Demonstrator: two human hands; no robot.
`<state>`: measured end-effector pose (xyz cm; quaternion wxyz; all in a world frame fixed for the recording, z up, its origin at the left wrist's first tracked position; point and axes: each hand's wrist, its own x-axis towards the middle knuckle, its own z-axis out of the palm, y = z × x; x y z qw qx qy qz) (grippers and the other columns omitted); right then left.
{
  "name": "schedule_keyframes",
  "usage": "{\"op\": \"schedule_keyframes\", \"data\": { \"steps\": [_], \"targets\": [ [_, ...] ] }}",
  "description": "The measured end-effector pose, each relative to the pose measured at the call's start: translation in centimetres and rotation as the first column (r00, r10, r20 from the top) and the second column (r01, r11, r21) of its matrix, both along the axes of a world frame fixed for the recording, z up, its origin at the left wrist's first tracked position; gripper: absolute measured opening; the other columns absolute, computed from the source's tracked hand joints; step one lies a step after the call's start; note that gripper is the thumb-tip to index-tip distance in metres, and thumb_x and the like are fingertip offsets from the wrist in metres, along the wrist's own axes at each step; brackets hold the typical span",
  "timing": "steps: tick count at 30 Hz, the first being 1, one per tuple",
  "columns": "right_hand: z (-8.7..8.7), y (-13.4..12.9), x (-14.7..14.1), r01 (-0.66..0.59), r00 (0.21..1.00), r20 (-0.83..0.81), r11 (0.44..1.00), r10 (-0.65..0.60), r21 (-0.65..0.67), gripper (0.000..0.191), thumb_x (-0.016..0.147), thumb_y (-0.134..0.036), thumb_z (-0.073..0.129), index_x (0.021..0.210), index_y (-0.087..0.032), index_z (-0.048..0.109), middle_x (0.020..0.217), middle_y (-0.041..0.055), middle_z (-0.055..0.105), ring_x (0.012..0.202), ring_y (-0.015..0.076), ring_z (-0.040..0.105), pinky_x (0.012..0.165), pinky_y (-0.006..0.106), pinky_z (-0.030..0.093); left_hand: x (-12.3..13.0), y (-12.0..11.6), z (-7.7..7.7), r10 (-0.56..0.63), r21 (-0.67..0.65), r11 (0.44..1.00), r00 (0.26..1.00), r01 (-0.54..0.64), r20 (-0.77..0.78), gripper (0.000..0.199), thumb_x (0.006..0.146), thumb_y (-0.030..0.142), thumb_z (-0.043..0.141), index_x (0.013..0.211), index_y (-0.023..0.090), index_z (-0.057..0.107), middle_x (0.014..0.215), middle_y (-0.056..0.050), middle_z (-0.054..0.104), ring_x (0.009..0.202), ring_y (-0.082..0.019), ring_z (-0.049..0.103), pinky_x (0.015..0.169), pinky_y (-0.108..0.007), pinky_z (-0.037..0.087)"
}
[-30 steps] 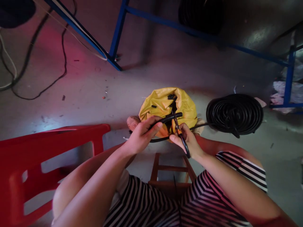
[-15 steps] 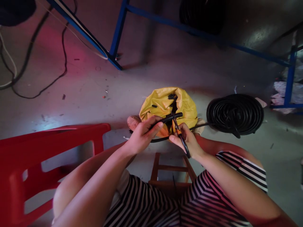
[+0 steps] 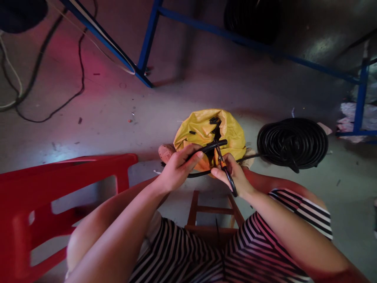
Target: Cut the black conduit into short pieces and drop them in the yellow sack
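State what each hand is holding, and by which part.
The left hand grips a black ribbed tube a little short of its free end; the right hand holds scissors by the handles.

At left, red plastic stool point(image 3: 63, 177) on grey floor point(image 3: 108, 102). At near middle, low wooden stool point(image 3: 215, 210). Across far side, blue metal frame point(image 3: 148, 37), with dark, dimly lit bulky item point(image 3: 253, 19) beside its long bar. At far left, black cable point(image 3: 83, 78) and white cable point(image 3: 13, 68) loose on floor. At right, crumpled whitish plastic point(image 3: 348, 112) around frame leg. Small dark scraps point(image 3: 80, 120) scattered about.
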<state>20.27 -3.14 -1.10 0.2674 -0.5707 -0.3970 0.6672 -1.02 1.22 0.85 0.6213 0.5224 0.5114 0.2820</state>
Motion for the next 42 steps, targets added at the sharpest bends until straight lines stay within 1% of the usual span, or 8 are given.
{"op": "schedule_keyframes", "data": {
  "steps": [3, 9, 17, 21, 27, 32, 37, 42],
  "targets": [
    [-0.25, -0.14, 0.02, 0.001, 1.000, -0.017, 1.000, -0.001, 0.002, 0.050, 0.082, -0.058, 0.080, 0.091, -0.025, 0.043, 0.081, -0.0051, 0.044, 0.070, 0.0137, 0.039, 0.065, 0.029, 0.034, 0.03, -0.05, -0.16, 0.000, -0.006, 1.000, 1.000, 0.000, 0.018, 0.037, 0.099, 0.053, 0.059, 0.098, 0.017, 0.066, 0.068, 0.001, 0.054, 0.066, -0.014, 0.049, 0.062, -0.027, 0.042],
    [-0.29, -0.13, 0.05, 0.008, 1.000, -0.019, 1.000, -0.008, -0.009, 0.050, 0.081, -0.058, 0.081, 0.091, -0.025, 0.043, 0.081, -0.0051, 0.044, 0.071, 0.0138, 0.040, 0.066, 0.029, 0.035, -0.08, -0.19, -0.44, -0.012, -0.021, 1.000, 0.999, 0.013, 0.043, 0.035, 0.101, 0.052, 0.058, 0.098, 0.017, 0.063, 0.066, 0.003, 0.048, 0.061, -0.013, 0.043, 0.058, -0.026, 0.038],
    [-0.08, -0.07, -0.11, 0.017, 0.999, -0.046, 1.000, -0.017, -0.019, 0.051, 0.082, -0.058, 0.080, 0.090, -0.025, 0.042, 0.080, -0.0053, 0.042, 0.070, 0.0137, 0.039, 0.066, 0.029, 0.034, -0.09, -0.27, -0.36, 0.011, -0.023, 1.000, 0.999, -0.010, 0.044, 0.033, 0.102, 0.051, 0.058, 0.097, 0.018, 0.063, 0.064, 0.004, 0.049, 0.060, -0.013, 0.044, 0.058, -0.026, 0.039],
    [-0.20, -0.10, -0.01, 0.015, 1.000, -0.016, 1.000, -0.015, -0.008, 0.051, 0.081, -0.059, 0.080, 0.090, -0.025, 0.043, 0.081, -0.0048, 0.044, 0.071, 0.0142, 0.040, 0.066, 0.029, 0.034, -0.12, -0.19, -0.21, 0.018, -0.026, 1.000, 0.999, -0.018, 0.028, 0.036, 0.101, 0.053, 0.058, 0.097, 0.017, 0.062, 0.066, 0.002, 0.051, 0.062, -0.013, 0.046, 0.058, -0.026, 0.040],
    [-0.57, -0.20, 0.29, 0.010, 1.000, -0.008, 1.000, -0.010, 0.010, 0.048, 0.082, -0.055, 0.081, 0.092, -0.025, 0.045, 0.082, -0.0041, 0.046, 0.074, 0.0145, 0.042, 0.067, 0.029, 0.035, -0.04, -0.21, -0.37, 0.004, -0.019, 1.000, 0.999, -0.003, 0.049, 0.035, 0.100, 0.052, 0.059, 0.096, 0.018, 0.062, 0.067, 0.003, 0.047, 0.062, -0.013, 0.043, 0.057, -0.026, 0.037],
    [-0.50, -0.20, 0.32, 0.006, 1.000, -0.013, 1.000, -0.005, 0.010, 0.047, 0.083, -0.054, 0.081, 0.092, -0.025, 0.046, 0.083, -0.0043, 0.047, 0.074, 0.0142, 0.042, 0.068, 0.029, 0.036, -0.03, -0.32, -0.29, 0.018, -0.052, 0.999, 0.999, -0.016, 0.049, 0.034, 0.100, 0.052, 0.058, 0.094, 0.019, 0.060, 0.065, 0.003, 0.044, 0.060, -0.013, 0.040, 0.055, -0.026, 0.034],
    [-0.31, -0.14, 0.22, -0.001, 0.999, -0.034, 1.000, 0.001, 0.005, 0.048, 0.082, -0.056, 0.081, 0.093, -0.025, 0.046, 0.083, -0.0041, 0.047, 0.075, 0.0151, 0.043, 0.070, 0.030, 0.036, -0.16, -0.38, -0.62, 0.016, -0.033, 0.999, 0.999, -0.014, 0.050, 0.032, 0.100, 0.050, 0.059, 0.094, 0.019, 0.061, 0.068, 0.002, 0.048, 0.061, -0.013, 0.043, 0.057, -0.026, 0.037],
    [-0.10, -0.11, 0.14, -0.010, 1.000, -0.029, 1.000, 0.010, -0.001, 0.048, 0.083, -0.056, 0.080, 0.092, -0.025, 0.045, 0.083, -0.0039, 0.046, 0.075, 0.0152, 0.042, 0.071, 0.031, 0.035, -0.16, -0.43, -0.75, -0.006, -0.023, 1.000, 0.998, 0.007, 0.055, 0.033, 0.102, 0.050, 0.056, 0.101, 0.018, 0.065, 0.069, 0.001, 0.051, 0.063, -0.014, 0.047, 0.059, -0.026, 0.041]
  ]
}}
